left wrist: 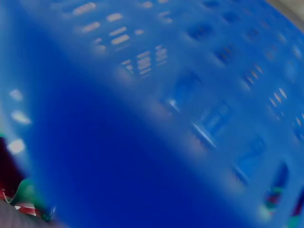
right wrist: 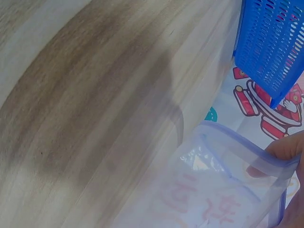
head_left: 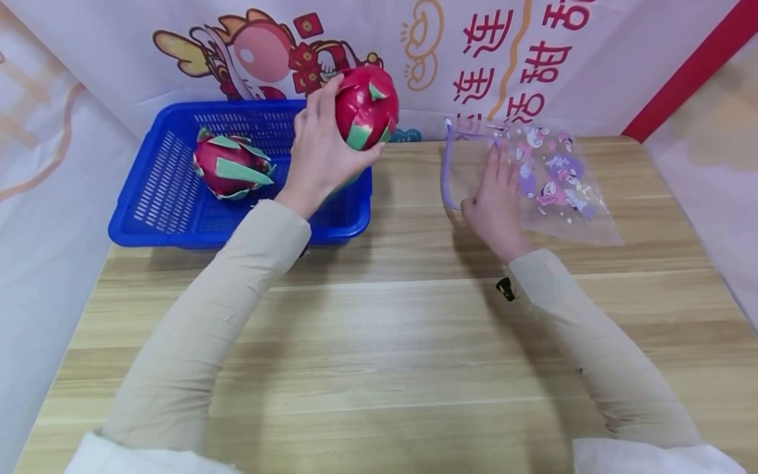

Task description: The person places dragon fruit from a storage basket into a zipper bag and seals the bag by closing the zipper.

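Observation:
My left hand grips a red dragon fruit with green scales, above the right end of a blue plastic basket. A second dragon fruit lies inside that basket. To the right, my right hand holds the purple-edged mouth of a clear zip bag printed with cartoon figures. The right wrist view shows the bag's mouth parted, the thumb over its rim. Blurred basket wall fills most of the left wrist view, where the held fruit is mostly hidden.
Basket and bag are at the back of a wooden table. Behind them hangs a white printed cloth with cartoon art and red characters. A red strip runs along its right side.

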Motion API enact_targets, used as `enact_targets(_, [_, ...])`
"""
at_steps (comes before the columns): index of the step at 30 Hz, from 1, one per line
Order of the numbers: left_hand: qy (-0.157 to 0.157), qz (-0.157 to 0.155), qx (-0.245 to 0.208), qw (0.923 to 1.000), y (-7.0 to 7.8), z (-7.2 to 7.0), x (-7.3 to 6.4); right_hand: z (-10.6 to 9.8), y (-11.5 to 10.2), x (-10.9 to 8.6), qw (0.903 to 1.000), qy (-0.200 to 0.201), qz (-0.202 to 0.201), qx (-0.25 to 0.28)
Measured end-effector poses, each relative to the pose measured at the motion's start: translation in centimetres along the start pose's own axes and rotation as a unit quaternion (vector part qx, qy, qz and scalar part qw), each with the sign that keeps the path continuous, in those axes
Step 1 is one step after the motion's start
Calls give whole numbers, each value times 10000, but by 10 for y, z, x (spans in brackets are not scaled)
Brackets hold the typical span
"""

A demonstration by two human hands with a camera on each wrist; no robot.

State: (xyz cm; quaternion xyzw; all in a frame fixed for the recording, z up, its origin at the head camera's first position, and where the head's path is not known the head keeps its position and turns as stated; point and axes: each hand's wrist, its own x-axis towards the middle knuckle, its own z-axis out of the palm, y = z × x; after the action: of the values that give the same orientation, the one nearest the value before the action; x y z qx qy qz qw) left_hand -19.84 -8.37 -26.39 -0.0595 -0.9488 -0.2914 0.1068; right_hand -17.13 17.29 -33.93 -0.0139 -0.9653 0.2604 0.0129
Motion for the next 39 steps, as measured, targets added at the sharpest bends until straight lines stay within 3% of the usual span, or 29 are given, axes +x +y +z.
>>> enact_targets(7, [-406, -680, -544, 9954, 13, 0, 3, -1, -1, -1, 10000, -53, 36, 61])
enact_targets(11, [-840, -1300, -1086, 9820, 22, 0, 6, -1, 0, -1, 10000, -43, 24, 53])
enact_targets(15, [-1079, -1579, -1365, 9720, 27, 1, 6, 0, 0, -1, 10000, -24, 13, 50])
enact_targets(27, [-1119, -945, -1182, 9821, 32, 13, 1, 0, 3, -2, 9999, 88, -19, 47])
enact_targets(32, [-1202, -875, -964, 9842, 34, 16, 1, -1, 3, -4, 9998, 149, -93, 64])
enact_targets(39, [-1294, -491, -436, 9894, 34, 17, 1, -2, 1, -8, 9992, 270, -265, 151])
